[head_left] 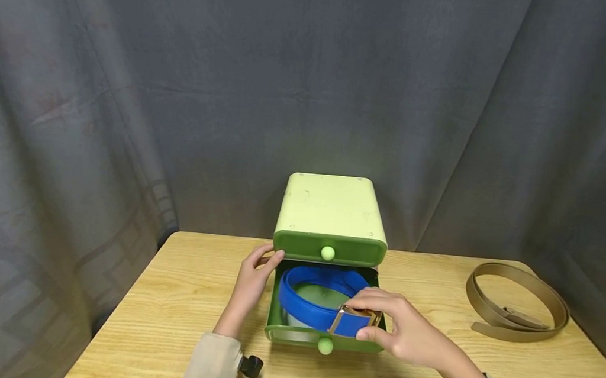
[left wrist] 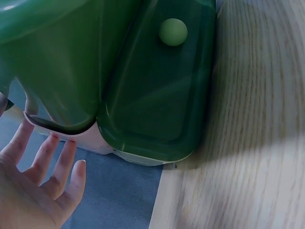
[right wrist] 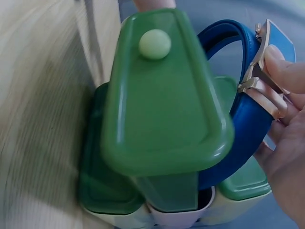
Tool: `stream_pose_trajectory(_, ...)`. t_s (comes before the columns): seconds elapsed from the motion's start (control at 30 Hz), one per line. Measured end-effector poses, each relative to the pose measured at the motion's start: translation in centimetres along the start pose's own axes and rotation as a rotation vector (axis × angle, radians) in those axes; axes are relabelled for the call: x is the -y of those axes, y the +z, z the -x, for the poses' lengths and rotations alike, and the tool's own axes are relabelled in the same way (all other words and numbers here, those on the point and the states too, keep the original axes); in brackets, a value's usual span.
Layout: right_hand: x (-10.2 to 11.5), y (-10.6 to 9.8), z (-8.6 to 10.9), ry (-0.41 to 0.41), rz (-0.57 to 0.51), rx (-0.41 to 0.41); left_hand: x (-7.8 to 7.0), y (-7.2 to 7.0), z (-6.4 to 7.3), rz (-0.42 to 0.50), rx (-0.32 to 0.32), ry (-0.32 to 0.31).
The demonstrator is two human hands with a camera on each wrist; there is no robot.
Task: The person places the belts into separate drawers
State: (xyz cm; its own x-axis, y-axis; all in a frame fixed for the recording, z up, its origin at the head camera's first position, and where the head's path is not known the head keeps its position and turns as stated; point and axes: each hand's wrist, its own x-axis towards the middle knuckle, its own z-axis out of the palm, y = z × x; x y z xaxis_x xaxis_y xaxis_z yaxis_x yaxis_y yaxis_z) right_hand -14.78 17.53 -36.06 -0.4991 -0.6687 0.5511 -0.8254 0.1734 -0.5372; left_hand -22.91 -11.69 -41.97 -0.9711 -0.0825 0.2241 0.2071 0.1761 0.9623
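Note:
My right hand (head_left: 404, 333) pinches the gold-edged buckle (head_left: 355, 321) of a coiled blue belt (head_left: 304, 309), thumb in front and fingers over the top. The coil stands over the pulled-out drawer (head_left: 297, 335) of a small green cabinet (head_left: 332, 206); in the right wrist view the belt's (right wrist: 250, 143) lower part passes behind the drawer front (right wrist: 167, 105). At the cabinet's left side is my left hand (head_left: 249, 283). Its fingertips touch the pinkish side wall (left wrist: 93, 140) around the drawer, fingers extended, as the left wrist view shows.
A brown belt (head_left: 510, 334) lies loosely coiled on the right of the wooden table (head_left: 165, 314). The cabinet's top drawer (head_left: 298, 246) and bottom drawer (left wrist: 152, 100) are closed. Grey curtains (head_left: 343, 85) hang behind the table.

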Motion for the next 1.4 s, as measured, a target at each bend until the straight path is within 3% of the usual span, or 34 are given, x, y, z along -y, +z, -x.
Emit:
stream_pose_trajectory(0.2, -1.4, 0.3, -0.4, 0.048, 0.0, 0.036, 0.0, 0.0, 0.0, 0.003, 0.006, -0.001)
stream_pose_trajectory(0.3, -2.2, 0.5, -0.7, 0.109, 0.031, 0.064, -1.1, -0.1, 0.6, 0.002, 0.011, -0.005)
stream_pose_trajectory(0.47, -3.5, 0.6, -1.0, 0.193, 0.057, 0.095, -1.2, -0.1, 0.6, 0.003, 0.02, -0.025)
stream_pose_trajectory(0.53, -4.0, 0.7, -1.0, 0.211, 0.056, 0.101, 0.0, 0.0, 0.1, 0.007, 0.015, -0.025)
stream_pose_trajectory(0.7, -4.9, 1.0, -1.1, 0.248, 0.041, 0.138, 0.2, 0.0, 0.2, 0.007, 0.013, -0.013)
stream_pose_trajectory(1.1, -5.6, 1.4, -1.9, 0.204, 0.159, 0.273, 0.0, -0.3, 0.1, -0.004, 0.005, -0.02)
stream_pose_trajectory(1.3, -5.3, 1.6, -1.8, 0.191, 0.28, 0.286, -0.2, -0.3, 0.2, -0.008, 0.012, -0.009)
stream_pose_trajectory(1.4, -5.2, 1.6, -1.8, 0.193, 0.271, 0.279, -0.1, -0.2, 0.2, -0.008, 0.016, -0.011)
